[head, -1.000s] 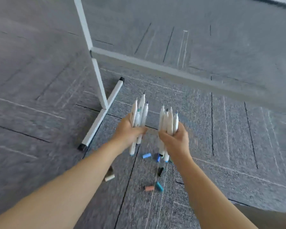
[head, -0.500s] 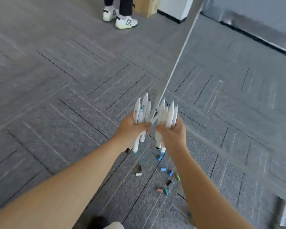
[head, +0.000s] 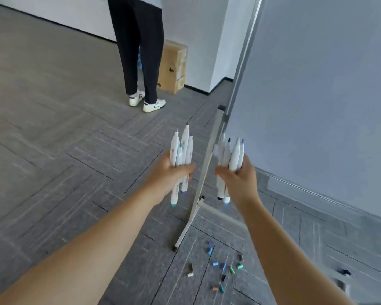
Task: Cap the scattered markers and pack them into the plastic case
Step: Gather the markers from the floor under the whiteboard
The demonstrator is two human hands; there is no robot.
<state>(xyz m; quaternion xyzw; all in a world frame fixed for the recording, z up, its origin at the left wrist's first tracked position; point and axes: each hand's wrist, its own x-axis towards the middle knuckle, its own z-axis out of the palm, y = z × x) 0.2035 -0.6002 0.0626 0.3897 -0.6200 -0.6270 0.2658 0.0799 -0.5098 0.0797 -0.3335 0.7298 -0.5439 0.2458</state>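
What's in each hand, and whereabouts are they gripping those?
Each hand holds a bunch of uncapped white markers, gripped around the middle of the barrels: the left hand one bunch, the right hand another. Tips point up.

Grey carpet-tile floor [head: 64, 150] bears scattered marker caps [head: 223, 266] at 5 o'clock, a whiteboard stand's foot [head: 185, 234], and a cardboard box [head: 173, 67] at 12 o'clock.

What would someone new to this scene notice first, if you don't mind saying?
Two fists of uncapped white markers, held upright mid-frame: one bunch in the left hand, another in the right hand. Between them runs the edge of a whiteboard on a stand. Coloured caps lie scattered on the grey carpet below, and a person's legs stand behind.
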